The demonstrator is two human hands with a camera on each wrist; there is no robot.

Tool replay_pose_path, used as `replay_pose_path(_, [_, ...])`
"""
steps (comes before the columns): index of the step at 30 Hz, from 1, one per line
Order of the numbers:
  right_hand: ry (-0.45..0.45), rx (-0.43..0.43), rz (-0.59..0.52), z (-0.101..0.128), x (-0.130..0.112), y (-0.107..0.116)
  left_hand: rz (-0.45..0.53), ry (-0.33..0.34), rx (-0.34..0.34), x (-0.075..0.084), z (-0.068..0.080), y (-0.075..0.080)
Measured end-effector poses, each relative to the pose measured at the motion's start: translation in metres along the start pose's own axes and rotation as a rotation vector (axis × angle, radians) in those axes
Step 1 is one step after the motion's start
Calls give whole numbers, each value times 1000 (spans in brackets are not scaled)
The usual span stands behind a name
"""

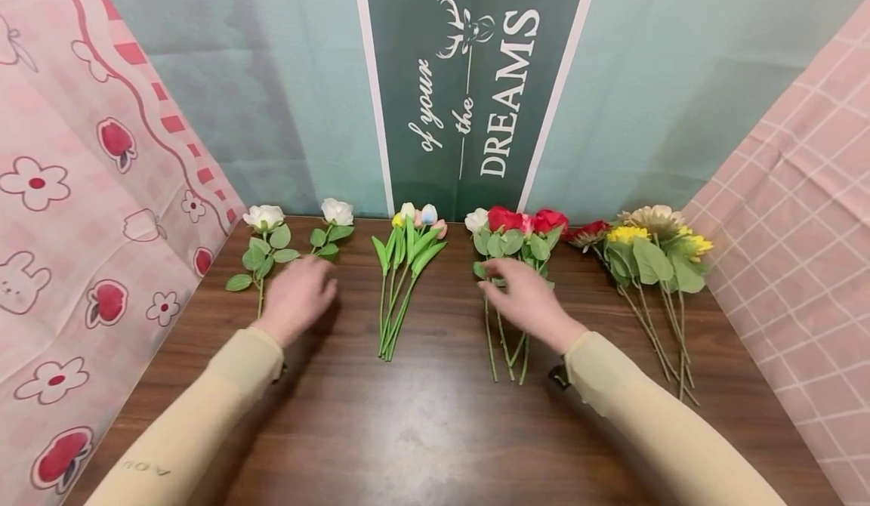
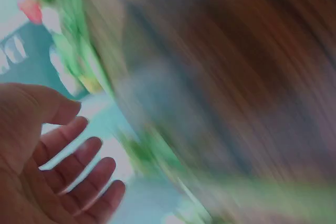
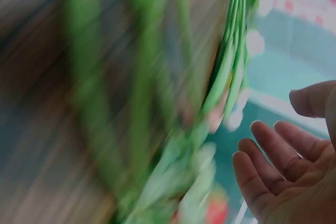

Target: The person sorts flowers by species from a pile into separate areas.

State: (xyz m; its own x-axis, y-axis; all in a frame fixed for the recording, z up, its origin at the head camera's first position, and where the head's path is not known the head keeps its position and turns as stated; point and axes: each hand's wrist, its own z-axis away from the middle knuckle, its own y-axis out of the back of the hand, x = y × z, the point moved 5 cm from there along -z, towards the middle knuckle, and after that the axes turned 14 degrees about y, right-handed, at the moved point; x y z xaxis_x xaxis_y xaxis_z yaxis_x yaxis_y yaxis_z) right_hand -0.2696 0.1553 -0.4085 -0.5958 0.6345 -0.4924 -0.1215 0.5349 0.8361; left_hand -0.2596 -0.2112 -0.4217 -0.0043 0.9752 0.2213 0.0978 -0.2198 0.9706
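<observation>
Left hand [image 1: 297, 294] hovers with a released grip over the white roses [image 1: 299, 238], right hand [image 1: 526, 298], fingers loose and released, sits above the red rose stems [image 1: 506, 340] on the desk [image 1: 421, 415].

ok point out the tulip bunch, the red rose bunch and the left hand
tulip bunch [image 1: 408, 264], head view, on the green leaves below the blooms
red rose bunch [image 1: 506, 220], head view, on a red bloom
left hand [image 1: 297, 294], head view, on the back of the hand
</observation>
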Motion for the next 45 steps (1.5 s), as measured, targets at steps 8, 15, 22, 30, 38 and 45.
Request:
replay_pose_path(8, [320, -251, 191, -54, -94, -64, -16, 345, -187, -110, 17, 15])
replay_pose_path(15, [446, -363, 300, -87, -160, -104, -26, 446, -379, -132, 27, 12])
replay_pose_path(22, [455, -395, 333, -94, -177, -129, 5, 398, -382, -132, 25, 16])
replay_pose_path(30, [414, -408, 298, -91, -163, -132, 186, 405, -491, -139, 23, 18])
replay_pose_path(38, [401, -348, 253, -88, -148, -122, 559, 506, -610, -144, 31, 18])
replay_pose_path(45, [348, -260, 143, -81, -123, -96, 543, 411, -383, -111, 28, 31])
